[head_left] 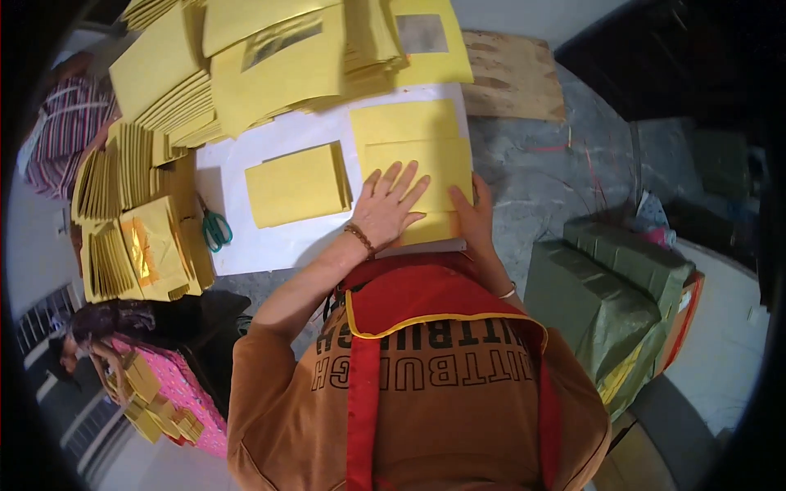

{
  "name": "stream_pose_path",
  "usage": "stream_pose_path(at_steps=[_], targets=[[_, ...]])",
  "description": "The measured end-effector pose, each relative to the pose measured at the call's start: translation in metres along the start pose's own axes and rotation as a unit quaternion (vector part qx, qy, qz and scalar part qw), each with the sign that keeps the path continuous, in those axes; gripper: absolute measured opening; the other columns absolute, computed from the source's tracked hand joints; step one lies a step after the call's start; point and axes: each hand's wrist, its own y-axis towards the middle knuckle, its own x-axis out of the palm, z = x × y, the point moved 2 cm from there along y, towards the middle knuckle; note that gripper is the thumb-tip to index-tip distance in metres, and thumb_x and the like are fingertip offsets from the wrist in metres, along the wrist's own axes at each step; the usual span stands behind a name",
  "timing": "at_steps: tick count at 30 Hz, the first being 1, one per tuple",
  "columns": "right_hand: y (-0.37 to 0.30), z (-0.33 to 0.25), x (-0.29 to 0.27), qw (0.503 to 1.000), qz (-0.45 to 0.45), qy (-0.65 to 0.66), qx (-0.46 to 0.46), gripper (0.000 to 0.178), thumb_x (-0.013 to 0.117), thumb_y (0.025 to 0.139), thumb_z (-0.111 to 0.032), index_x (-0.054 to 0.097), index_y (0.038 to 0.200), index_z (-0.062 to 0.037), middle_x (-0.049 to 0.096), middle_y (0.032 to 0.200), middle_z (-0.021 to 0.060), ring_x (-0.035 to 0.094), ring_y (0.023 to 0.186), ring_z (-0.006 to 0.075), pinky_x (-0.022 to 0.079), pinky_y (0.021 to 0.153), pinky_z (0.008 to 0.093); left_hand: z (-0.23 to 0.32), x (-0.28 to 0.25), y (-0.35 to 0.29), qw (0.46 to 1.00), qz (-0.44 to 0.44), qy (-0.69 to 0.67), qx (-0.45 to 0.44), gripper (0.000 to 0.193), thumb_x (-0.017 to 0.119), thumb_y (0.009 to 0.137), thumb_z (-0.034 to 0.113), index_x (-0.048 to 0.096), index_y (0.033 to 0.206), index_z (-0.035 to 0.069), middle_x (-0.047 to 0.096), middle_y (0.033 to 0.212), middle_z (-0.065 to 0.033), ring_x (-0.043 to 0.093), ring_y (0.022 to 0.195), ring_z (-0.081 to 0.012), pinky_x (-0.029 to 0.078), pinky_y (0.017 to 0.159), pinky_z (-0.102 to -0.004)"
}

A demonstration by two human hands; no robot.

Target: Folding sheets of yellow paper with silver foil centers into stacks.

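Observation:
In front of me on the white tabletop [286, 245] lies a folded yellow paper sheet [409, 123], its creased flap toward me. My left hand [389, 200] presses flat on the near part, fingers spread, a beaded bracelet at its wrist. At the right edge of the paper is my right hand [475, 214], its thumb on top and its fingers along the side, partly hidden; it appears to hold that edge. To the left of my left hand rests a small stack of folded yellow paper [293, 186].
Green-handled scissors [216, 231] lie at the table's left edge, beside bundles of yellow paper [106, 184]. Tall paper piles [278, 74] fill the back. A wooden board [516, 78] is at far right; green wrapped packages [589, 286] stand right. Another person [106, 335] handles paper at lower left.

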Motion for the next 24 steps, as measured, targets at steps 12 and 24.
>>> stream_pose_path(at_steps=[12,24], targets=[[0.009,-0.006,-0.014,0.978,-0.009,-0.186,-0.092,0.048,0.046,0.09,-0.03,0.042,0.124,0.0027,0.033,0.133,0.0239,0.029,0.124,0.0373,0.023,0.103,0.0403,0.027,0.014,0.019,0.981,0.072,0.174,0.054,0.047,0.047,0.076,0.018,0.051,0.118,-0.003,0.051,0.112,-0.0326,0.051,0.094,-0.034,0.043,0.078,-0.0367],[0.007,-0.018,-0.044,0.985,0.063,-0.147,-0.071,0.051,0.05,0.09,-0.026,0.034,0.131,0.0005,0.031,0.136,0.0182,0.03,0.125,0.0315,0.023,0.103,0.0382,0.014,-0.04,0.015,0.996,0.083,0.037,0.022,0.047,0.051,0.073,0.023,0.052,0.114,-0.001,0.051,0.116,-0.0213,0.051,0.091,-0.027,0.041,0.077,-0.0341]])
